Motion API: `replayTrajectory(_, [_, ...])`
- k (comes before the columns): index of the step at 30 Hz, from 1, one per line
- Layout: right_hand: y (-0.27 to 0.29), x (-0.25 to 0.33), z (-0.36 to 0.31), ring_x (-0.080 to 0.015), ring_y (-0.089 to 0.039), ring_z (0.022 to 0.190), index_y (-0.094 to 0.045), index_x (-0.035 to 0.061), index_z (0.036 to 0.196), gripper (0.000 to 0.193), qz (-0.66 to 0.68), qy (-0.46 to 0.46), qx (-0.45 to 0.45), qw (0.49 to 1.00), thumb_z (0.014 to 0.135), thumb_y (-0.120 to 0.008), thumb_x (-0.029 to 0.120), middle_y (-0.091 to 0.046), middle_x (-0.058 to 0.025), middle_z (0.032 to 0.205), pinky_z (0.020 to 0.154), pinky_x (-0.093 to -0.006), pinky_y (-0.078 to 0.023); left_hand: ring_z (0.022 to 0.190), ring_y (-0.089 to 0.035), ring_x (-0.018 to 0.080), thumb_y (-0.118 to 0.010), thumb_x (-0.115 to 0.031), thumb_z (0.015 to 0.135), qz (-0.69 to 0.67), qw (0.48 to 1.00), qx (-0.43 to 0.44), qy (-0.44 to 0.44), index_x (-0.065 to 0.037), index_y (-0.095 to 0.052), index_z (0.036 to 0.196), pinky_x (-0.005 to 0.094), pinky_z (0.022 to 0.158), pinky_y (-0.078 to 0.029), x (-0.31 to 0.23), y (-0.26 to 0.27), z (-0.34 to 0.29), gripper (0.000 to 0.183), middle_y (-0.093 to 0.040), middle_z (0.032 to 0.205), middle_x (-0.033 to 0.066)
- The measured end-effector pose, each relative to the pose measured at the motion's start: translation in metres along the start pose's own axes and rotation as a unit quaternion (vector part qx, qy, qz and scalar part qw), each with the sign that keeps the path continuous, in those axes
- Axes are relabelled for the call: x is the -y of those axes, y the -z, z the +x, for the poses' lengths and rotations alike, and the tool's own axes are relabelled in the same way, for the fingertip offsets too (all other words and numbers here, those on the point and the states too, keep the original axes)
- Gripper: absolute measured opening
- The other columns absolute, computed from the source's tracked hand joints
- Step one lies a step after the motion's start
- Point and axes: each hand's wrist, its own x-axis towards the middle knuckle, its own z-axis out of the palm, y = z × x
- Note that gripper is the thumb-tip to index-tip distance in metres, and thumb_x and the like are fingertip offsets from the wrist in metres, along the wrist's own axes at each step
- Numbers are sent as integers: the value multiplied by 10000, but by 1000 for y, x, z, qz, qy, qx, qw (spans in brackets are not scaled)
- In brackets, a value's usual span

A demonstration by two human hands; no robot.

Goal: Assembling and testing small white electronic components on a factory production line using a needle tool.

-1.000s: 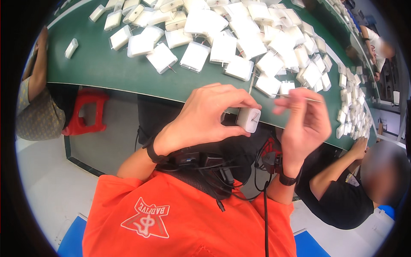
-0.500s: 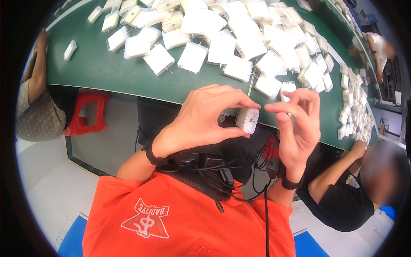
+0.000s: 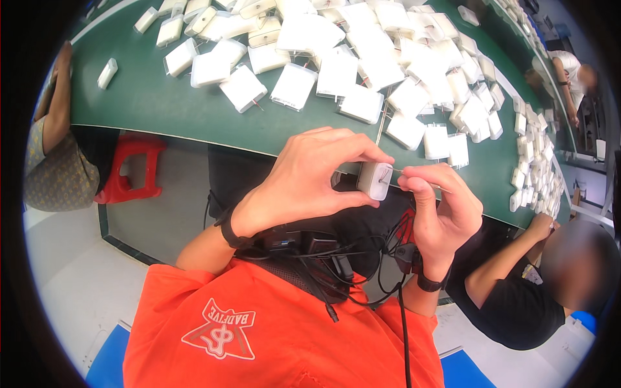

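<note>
My left hand (image 3: 310, 169) is closed round a small white box-shaped casing (image 3: 376, 181), thumb below and index finger above. Short thin dark wires show on the end of the casing that faces right. Close beside that end is my right hand (image 3: 446, 207), its thumb and index finger pinched on a thin stick-like tool (image 3: 397, 170). The tip of this tool points at the wired end; whether it touches the wires I cannot tell. Most of its length is hidden by my fingers.
Many similar white casings (image 3: 294, 86), some with short wires, lie heaped on the green table (image 3: 162, 110). Black cables (image 3: 381, 294) hang below my hands. A co-worker (image 3: 517, 291) sits at the right, another person (image 3: 55, 149) at the left near a red stool (image 3: 139, 168).
My right hand has come closer to the casing, its fingers now pinched together with the thin tool toward the wired end. My left hand keeps its hold.
</note>
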Motion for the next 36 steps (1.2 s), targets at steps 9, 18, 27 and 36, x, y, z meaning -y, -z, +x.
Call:
replayTrajectory(9, [2,5,11,-248,-705,746,-745,-24,934,67,-40,50,44,997,918,-800,-60,-776,-102,884,680,-330,-551,1002,-766,260,-999,-133,712,9,1000,-3,2,-81,-817,1192,352,898,-604,-2,0,0,517,-817,1120,42])
replayTrajectory(18, [1,21,24,-230,-738,765,-733,-13,961,56,-138,27,99,985,960,-744,-68,-781,-104,907,696,-321,-570,1006,-759,272,-990,-81,717,6,1000,-8,6,-54,-794,1195,356,914,-651,-4,1,0,518,-797,1110,77])
replayTrajectory(27, [-7,-10,-5,-189,-735,742,-716,-74,1001,49,-1,26,-16,1000,1033,-678,-71,-782,-140,914,680,-289,-586,1078,-774,245,-983,-69,742,-20,1000,-3,8,-41,-773,1224,362,963,-658,-2,-1,0,526,-808,1170,74])
replayTrajectory(36, [-17,-20,-11,-176,-716,736,-708,-95,1028,57,99,7,-37,994,1051,-692,-45,-763,-147,892,669,-289,-585,1079,-774,244,-975,-72,758,-22,999,2,25,-46,-772,1228,358,964,-652,-1,2,-1,512,-822,1212,67])
